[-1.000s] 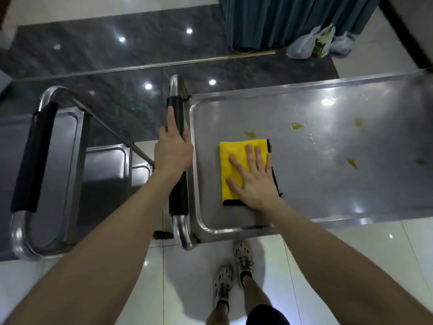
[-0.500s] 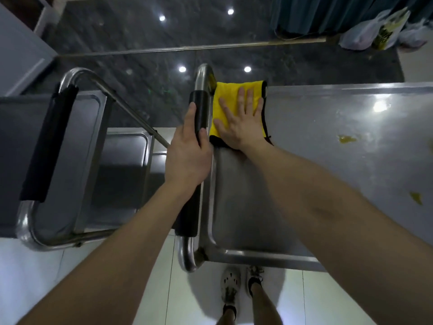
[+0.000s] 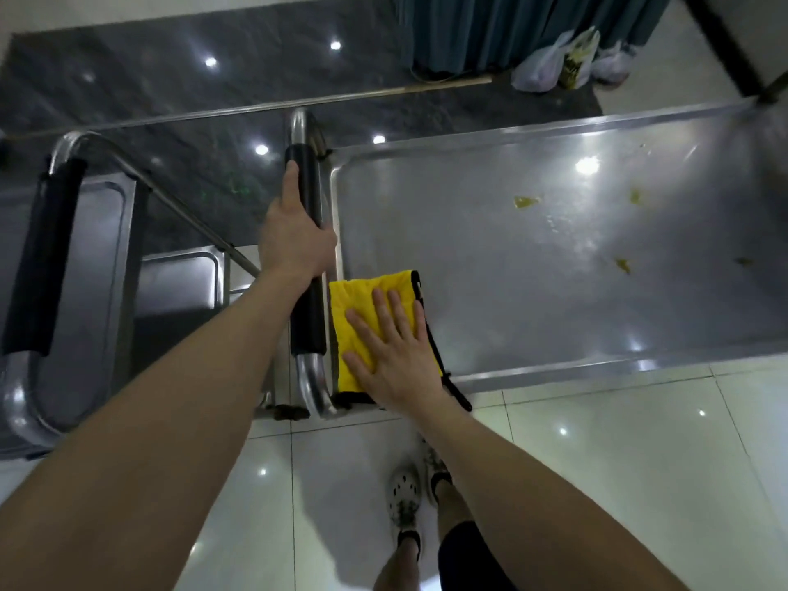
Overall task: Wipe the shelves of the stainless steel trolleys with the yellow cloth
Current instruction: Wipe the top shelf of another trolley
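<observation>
A folded yellow cloth (image 3: 354,309) with a black edge lies in the near left corner of the right trolley's top shelf (image 3: 533,292). My right hand (image 3: 396,356) presses flat on it, fingers spread. My left hand (image 3: 296,236) grips the black foam handle (image 3: 308,322) of that trolley. Several yellowish stains (image 3: 526,201) mark the shelf further right. A second steel trolley (image 3: 89,249) with its own black handle stands to the left.
Dark glossy floor lies beyond the trolleys, pale tiles under my feet (image 3: 405,501). A teal curtain (image 3: 511,27) and plastic bags (image 3: 554,66) sit at the back right. A thin pole (image 3: 298,104) lies across the floor behind the trolleys.
My right hand has dragged the cloth from the shelf's far left corner back along the left edge to the near left corner. My left hand stays on the handle.
</observation>
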A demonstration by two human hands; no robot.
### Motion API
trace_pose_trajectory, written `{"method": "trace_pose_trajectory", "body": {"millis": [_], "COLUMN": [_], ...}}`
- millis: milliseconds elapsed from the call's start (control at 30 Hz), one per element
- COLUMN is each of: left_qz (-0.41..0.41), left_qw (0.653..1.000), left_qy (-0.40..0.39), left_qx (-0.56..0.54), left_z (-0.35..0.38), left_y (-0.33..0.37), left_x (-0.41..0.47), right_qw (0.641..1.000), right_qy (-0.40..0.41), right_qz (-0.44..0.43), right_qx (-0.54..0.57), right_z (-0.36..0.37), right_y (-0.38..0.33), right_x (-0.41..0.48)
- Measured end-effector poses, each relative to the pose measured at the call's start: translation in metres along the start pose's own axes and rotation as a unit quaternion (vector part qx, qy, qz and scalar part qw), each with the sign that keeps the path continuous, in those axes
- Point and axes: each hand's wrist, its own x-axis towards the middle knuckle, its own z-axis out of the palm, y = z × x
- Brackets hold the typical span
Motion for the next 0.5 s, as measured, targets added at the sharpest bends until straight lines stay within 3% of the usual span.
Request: {"method": "trace_pose_trajectory", "body": {"millis": [267, 500], "left_qz": [-0.002, -0.001], "left_qw": [1.0, 1.0], "left_qy": [-0.01, 0.025], "left_qx": [-0.029, -0.012], "left_z": [0.003, 0.009], "left_y": [-0.004, -0.012], "left_x": [0.003, 0.004], "right_qw": [0.993, 0.982], "right_qy": [0.012, 0.001], "right_qz": [0.114, 0.19], "right_qx": [-0.033, -0.015], "right_z": [-0.031, -0.07], "right_y": [0.138, 0.207], "right_x": [-0.036, 0.111]}}
